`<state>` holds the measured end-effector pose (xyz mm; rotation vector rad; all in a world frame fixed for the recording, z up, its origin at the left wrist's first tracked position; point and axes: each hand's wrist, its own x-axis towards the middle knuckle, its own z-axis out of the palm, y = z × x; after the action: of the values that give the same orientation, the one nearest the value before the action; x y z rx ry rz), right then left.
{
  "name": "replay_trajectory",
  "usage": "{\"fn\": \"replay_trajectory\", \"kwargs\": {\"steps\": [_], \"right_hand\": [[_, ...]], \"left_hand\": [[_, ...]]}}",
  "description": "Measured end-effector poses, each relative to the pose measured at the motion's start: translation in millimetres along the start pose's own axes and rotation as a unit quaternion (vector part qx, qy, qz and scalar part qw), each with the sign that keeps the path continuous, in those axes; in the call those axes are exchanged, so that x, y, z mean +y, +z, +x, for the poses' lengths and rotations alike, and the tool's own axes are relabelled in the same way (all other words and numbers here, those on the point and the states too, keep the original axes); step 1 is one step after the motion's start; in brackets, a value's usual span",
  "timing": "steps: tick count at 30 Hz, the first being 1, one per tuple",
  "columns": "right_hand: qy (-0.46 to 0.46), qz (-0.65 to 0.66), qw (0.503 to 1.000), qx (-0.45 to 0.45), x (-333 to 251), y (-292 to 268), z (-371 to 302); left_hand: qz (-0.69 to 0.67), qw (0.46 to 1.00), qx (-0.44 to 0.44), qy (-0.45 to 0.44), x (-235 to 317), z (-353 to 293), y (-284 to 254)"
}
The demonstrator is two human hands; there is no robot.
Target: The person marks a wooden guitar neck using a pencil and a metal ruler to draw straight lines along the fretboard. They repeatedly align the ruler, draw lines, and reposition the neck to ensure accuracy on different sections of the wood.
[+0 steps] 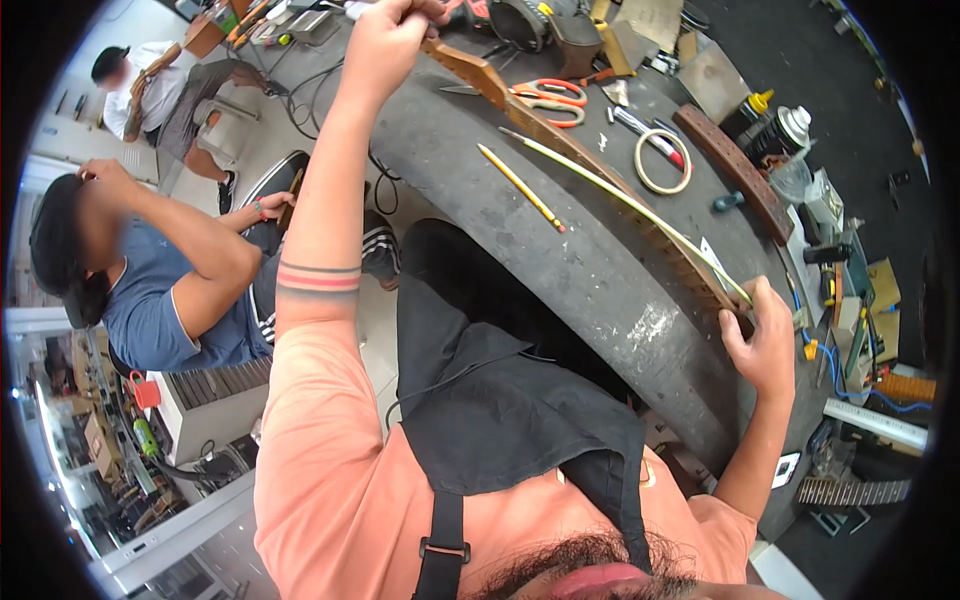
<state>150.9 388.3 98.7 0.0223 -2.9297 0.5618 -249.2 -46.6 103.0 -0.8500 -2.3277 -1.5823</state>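
Observation:
A long brown wooden neck, like a guitar's and seen nearly edge-on, slants over the dark workbench. My left hand is closed round its far left end, arm stretched out. At the near right end, my right hand pinches it between thumb and fingers. A thin pale yellow strip runs alongside the neck, and its lower end reaches my right fingers; whether they grip it too, I cannot tell. A yellow pencil lies on the bench close to the neck.
Beyond the neck lie orange-handled scissors, a tape roll, a dark red drilled wooden block and a spray can. A fretted board is at the right. Two people sit at the left, the nearer in a blue shirt.

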Motion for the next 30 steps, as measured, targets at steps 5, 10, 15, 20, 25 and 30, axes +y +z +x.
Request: {"fn": "replay_trajectory", "kwargs": {"steps": [5,10,15,20,25,30], "right_hand": [[0.014,-0.01,1.0,0.003,-7,-3,-4],[0.043,0.02,0.999,0.023,-10,0,-11],[0.084,0.025,0.995,0.045,3,-29,-29],[0.131,0.079,0.97,0.191,38,-75,-80],[0.166,0.083,0.938,0.292,54,-107,-116],[0.189,0.092,0.916,0.342,73,-93,-128]], "left_hand": [[0.206,0.935,-0.105,0.269,34,-45,40],[0.259,0.864,-0.296,0.313,56,-67,121],[0.251,0.854,-0.337,0.307,61,-51,131],[0.228,0.864,-0.309,0.326,84,-37,112],[0.186,0.895,-0.29,0.283,105,-27,94],[0.059,0.951,-0.248,0.172,133,-22,68]]}}
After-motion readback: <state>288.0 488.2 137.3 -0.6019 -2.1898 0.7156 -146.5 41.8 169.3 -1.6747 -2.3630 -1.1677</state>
